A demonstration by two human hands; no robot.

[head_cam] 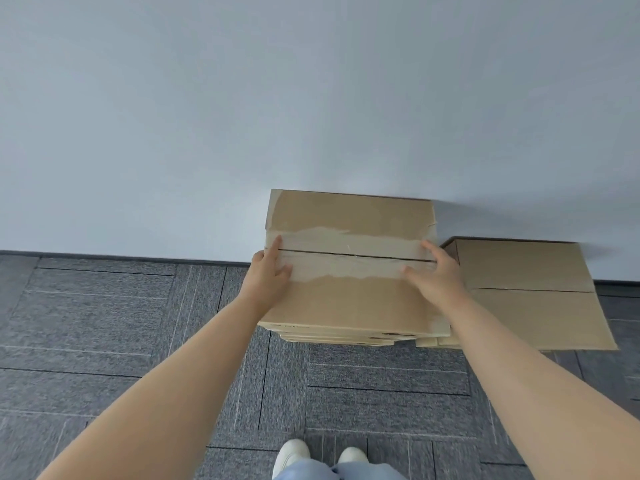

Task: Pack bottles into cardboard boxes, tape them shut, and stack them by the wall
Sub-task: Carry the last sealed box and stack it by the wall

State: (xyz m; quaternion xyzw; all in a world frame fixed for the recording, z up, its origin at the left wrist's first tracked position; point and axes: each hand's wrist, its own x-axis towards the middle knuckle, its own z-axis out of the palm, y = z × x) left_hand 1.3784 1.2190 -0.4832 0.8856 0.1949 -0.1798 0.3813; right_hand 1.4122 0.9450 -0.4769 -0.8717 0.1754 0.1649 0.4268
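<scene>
The box (pixel 349 303) sits on top of a stack (pixel 343 336) of other cartons against the wall (pixel 242 116), its far edge at or very near the wall. The left hand (pixel 268 275) rests at the box's left edge and the right hand (pixel 434 275) near its right edge, both on the lid. The fingers (pixel 277 244) of each lie fairly straight and spread apart, pressing flat on the cardboard rather than clamped round it, though the left hand's outer fingers may dip over the side, where they are hidden. A pale strip (pixel 346 237) runs along the centre seam. Whether it is sound tape or torn paper is unclear, and the dark seam line shows through it. The main risk, I judge, is the stack: the lower edges showing beneath the box are not flush, so a hard push toward the wall or a sideways nudge could shift the box off square and leave the pile leaning. If the seam is poorly sealed, pressing near it could spring the flaps. A second box (pixel 530 306) stands lower, just to the right, and a slide that way would knock it.
</scene>
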